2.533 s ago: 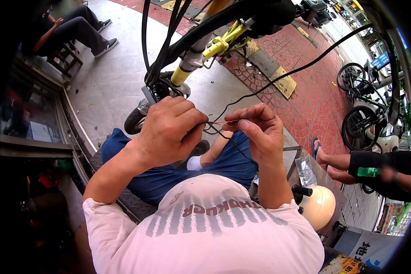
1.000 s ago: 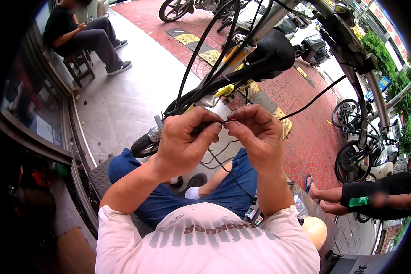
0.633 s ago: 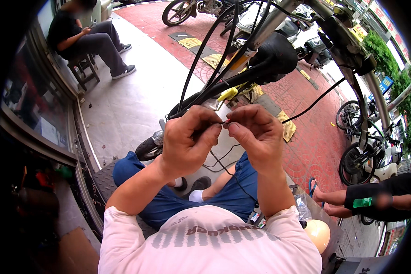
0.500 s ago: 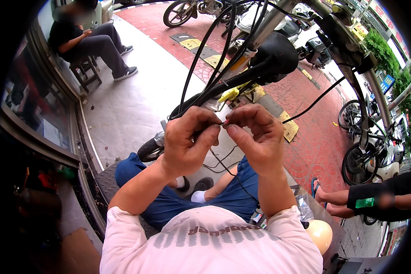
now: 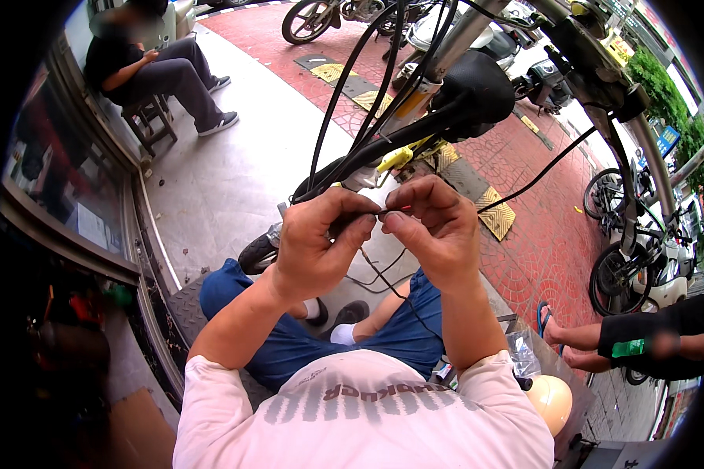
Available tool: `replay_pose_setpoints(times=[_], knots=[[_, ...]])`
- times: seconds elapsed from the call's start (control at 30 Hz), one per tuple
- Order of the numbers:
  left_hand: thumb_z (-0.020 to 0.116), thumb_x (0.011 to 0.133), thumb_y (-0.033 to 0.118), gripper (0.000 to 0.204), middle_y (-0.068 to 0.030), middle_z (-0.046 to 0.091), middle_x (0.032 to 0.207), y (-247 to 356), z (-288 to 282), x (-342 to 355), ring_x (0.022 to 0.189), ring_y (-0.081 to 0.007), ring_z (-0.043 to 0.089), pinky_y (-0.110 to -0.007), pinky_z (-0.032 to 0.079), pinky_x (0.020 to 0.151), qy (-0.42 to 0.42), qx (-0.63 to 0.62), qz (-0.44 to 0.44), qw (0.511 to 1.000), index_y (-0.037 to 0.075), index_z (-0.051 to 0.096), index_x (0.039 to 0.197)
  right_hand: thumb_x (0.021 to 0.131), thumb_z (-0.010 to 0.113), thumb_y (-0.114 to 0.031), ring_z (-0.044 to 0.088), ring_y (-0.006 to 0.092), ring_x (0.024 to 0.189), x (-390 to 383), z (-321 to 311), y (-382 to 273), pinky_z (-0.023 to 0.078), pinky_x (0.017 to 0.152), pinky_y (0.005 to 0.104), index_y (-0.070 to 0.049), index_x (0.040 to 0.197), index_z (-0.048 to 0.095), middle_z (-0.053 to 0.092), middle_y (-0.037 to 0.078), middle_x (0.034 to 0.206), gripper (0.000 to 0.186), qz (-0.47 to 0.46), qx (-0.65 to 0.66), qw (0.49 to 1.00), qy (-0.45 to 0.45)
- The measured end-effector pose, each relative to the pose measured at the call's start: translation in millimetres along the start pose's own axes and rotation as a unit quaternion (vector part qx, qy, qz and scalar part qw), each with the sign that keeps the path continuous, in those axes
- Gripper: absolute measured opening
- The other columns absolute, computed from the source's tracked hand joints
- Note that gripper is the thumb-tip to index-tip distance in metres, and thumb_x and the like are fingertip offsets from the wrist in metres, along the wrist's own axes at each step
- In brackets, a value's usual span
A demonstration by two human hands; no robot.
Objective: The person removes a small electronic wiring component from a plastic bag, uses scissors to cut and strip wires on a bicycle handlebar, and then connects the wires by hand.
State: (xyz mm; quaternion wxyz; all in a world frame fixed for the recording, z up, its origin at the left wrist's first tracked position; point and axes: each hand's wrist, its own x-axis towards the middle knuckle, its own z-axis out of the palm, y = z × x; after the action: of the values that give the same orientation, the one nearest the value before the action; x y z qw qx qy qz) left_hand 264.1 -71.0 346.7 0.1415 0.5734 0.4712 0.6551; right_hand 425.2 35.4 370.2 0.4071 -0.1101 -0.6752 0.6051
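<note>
My left hand (image 5: 314, 241) is closed, thumb and forefinger pinching the end of a thin dark wire. Almost touching it, my right hand (image 5: 440, 241) pinches another thin wire, with a bit of red showing between the fingers. The two pinches meet over my lap, and the fingertips hide the wire ends. Below the hands, thin dark wires (image 5: 383, 276) hang in loops and cross toward my right thigh. Just beyond stands a two-wheeler's bare frame, with long black cables (image 5: 338, 102), a metal tube (image 5: 455, 48) and a rounded black part (image 5: 477, 95).
A seated person (image 5: 181, 78) is on a stool (image 5: 149, 125) at the far left. Another person's legs (image 5: 583, 336) are at the right. Beside my right elbow lie a clear plastic bag (image 5: 524, 352) and a cream rounded object (image 5: 551, 402). Motorcycles (image 5: 633, 273) stand beyond.
Both hands keep their pinch, fingertips together. The right hand has shifted very slightly left and its fingers have turned a little, so the red bit shows differently.
</note>
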Motion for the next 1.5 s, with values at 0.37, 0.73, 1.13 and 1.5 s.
replay_pose_setpoints(times=[0.37,0.73,1.13,1.5], knots=[[0.071,0.096,-0.001,0.007,-0.0078,0.071,0.08,-12.6,3.8,-1.3,0.071,-0.0094,0.069,-0.024,0.053,0.062,0.007,-0.033,0.021,0.999,-0.003,0.067,0.101,0.089,0.074,0.003,0.07,0.0111,0.091,-1.8,4.5,4.6,0.055,0.084,0.026,0.003,0.103,0.07,0.073,0.006,0.095,0.015,-0.004,0.051,0.999,0.02],[0.07,0.095,-0.001,0.005,-0.0089,0.072,0.079,-8.8,8.2,-4.2,0.069,-0.0098,0.069,-0.024,0.053,0.063,0.009,-0.059,-0.01,0.998,-0.003,0.066,0.097,0.089,0.074,0.004,0.069,0.0099,0.09,-1.0,1.9,12.2,0.055,0.083,0.0255,0.002,0.102,0.07,0.073,0.005,0.096,0.014,-0.052,0.042,0.998,0.002],[0.069,0.1,0.006,0.012,-0.0067,0.073,0.084,4.6,-0.2,4.2,0.074,-0.0095,0.068,-0.023,0.052,0.064,-0.038,-0.185,-0.138,0.972,-0.003,0.066,0.107,0.085,0.08,0.0,0.07,0.0116,0.079,9.0,-5.5,16.5,0.054,0.072,0.0265,0.002,0.085,0.072,0.073,0.007,0.083,0.009,-0.087,-0.04,0.995,-0.014],[0.069,0.1,0.009,0.012,-0.0047,0.07,0.084,3.9,-6.4,8.7,0.074,-0.0065,0.064,-0.02,0.048,0.064,-0.009,-0.267,-0.134,0.954,-0.001,0.066,0.105,0.09,0.082,-0.004,0.071,0.0123,0.082,14.9,-3.3,-3.9,0.057,0.073,0.0249,0.004,0.103,0.078,0.075,0.007,0.092,0.016,-0.006,0.029,0.998,-0.054]])
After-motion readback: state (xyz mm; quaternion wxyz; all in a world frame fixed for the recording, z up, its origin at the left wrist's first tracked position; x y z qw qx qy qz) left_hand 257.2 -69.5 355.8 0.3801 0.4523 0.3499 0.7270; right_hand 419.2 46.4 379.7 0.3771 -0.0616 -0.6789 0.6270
